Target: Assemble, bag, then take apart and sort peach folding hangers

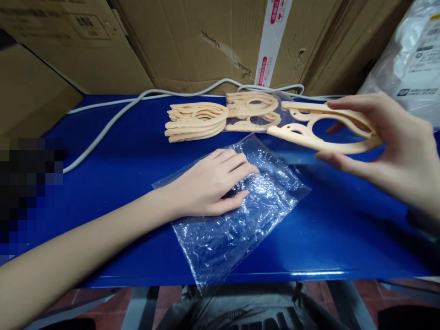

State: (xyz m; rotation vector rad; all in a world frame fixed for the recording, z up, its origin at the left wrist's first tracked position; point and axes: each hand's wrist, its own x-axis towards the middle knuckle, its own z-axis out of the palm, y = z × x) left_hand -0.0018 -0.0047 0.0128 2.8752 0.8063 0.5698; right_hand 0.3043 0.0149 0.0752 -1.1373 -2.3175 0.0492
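Nearest, below the worktop's front edge, is the person's lap in grey clothing (240,300), with a reddish tiled floor (168,298) at either side.

A shiny blue worktop (326,247) spans the view. Lying askew near its middle is a clear plastic bag (268,201), crinkled and flat, one corner poking past the front edge. The left hand (220,183) rests palm down on it, fingers loosely spread, grasping nothing that shows.

To the right, the right hand (395,137) pinches a cream plastic piece (299,137) between thumb and fingers. The piece (a curved, two-armed shape, much like a folded clothes hanger) points left; whether its tip touches the worktop, I cannot tell.

Beyond the bag, toward the back, sits a neat stack of similar cream pieces (195,133). Just right of it, more cream pieces in clear wrapping (252,103) lie near the held one's tip.

Behind them a white cable (225,80) snakes along the worktop. Farthest back stand brown cardboard boxes (192,46), with white plastic-wrapped goods (412,68) at far right.
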